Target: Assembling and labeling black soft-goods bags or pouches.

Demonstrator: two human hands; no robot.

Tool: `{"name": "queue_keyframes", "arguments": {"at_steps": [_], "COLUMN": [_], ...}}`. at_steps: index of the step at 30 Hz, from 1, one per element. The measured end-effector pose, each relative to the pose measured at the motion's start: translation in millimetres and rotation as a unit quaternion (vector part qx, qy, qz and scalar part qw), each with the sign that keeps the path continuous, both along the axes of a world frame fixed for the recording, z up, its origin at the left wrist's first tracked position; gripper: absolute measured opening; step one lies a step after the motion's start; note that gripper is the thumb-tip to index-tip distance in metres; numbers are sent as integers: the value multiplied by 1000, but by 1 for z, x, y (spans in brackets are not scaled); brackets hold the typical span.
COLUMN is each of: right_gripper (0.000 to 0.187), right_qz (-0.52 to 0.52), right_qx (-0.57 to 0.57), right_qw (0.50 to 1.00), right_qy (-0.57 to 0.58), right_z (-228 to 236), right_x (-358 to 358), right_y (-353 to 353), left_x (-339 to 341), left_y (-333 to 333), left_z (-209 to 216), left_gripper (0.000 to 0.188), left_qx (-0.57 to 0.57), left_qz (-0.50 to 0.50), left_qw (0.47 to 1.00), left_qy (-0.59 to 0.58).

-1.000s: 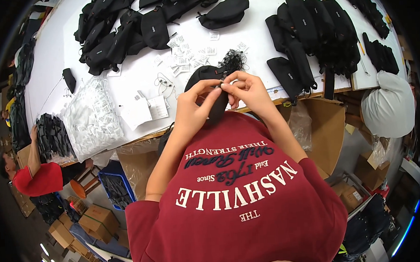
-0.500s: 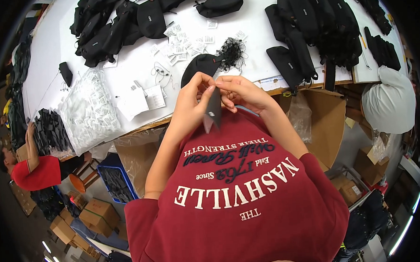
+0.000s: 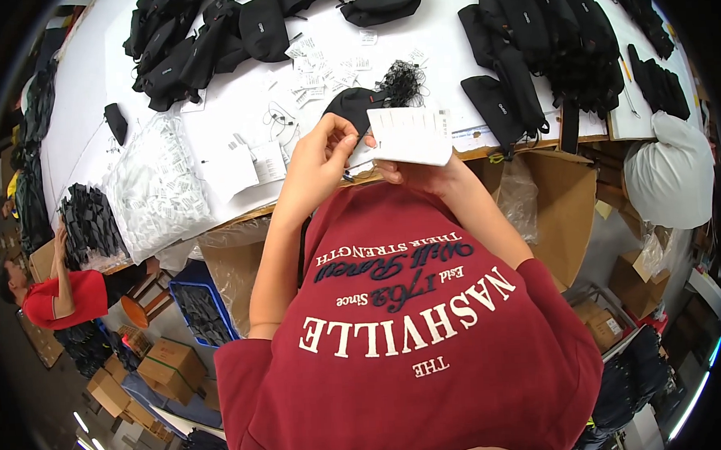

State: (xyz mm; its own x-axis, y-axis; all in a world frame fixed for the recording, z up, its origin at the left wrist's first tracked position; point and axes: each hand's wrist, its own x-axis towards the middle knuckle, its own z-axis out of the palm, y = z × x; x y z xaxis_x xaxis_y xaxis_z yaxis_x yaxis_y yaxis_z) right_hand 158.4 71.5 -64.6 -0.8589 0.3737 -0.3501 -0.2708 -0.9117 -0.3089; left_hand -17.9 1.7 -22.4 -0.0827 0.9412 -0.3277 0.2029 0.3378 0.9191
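My right hand [image 3: 431,176] holds a white printed hang tag [image 3: 411,136] at the table's front edge, its fingers mostly behind the card. Just left of the tag, my left hand [image 3: 323,150] is closed, thumb and fingertips pinched together. Whatever sits in that pinch, perhaps a thin cord, is too small to make out. Beyond both hands lies a black fabric pouch [image 3: 354,105], partly covered by the tag. A tangle of black strings [image 3: 403,84] rests against the pouch's far right side.
Black pouches are heaped at the back left [image 3: 208,47] and right [image 3: 529,33]. Small white labels [image 3: 314,74] lie scattered mid-table. A clear bag of labels [image 3: 154,190] and a card stack [image 3: 234,176] sit left. An open carton [image 3: 565,208] stands below right; a person in red [image 3: 62,298] is far left.
The tag has turned from its dark, edge-on side to its white printed face and moved right with my right hand. My left hand has separated from the right.
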Motion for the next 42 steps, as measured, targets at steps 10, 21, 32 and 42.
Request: {"name": "queue_keyframes", "arguments": {"at_steps": [10, 21, 32, 42], "right_gripper": [22, 16, 15, 15], "right_qz": [-3, -124, -243, -289], "right_qx": [151, 131, 272, 349], "right_qw": [988, 965, 898, 857], "right_qy": [-21, -190, -245, -245], "right_z": [6, 26, 25, 41], "right_x": [1, 45, 79, 78], "right_y": [7, 19, 10, 13], "left_x": [-2, 8, 17, 24], "left_y": [6, 61, 78, 82], "left_z": [-8, -126, -174, -171], "left_gripper": [12, 13, 41, 16], "left_qx": [72, 13, 137, 176], "left_qz": [85, 57, -46, -1], "left_qw": [985, 996, 913, 893], "left_qy": [-130, -72, 382, 414]}}
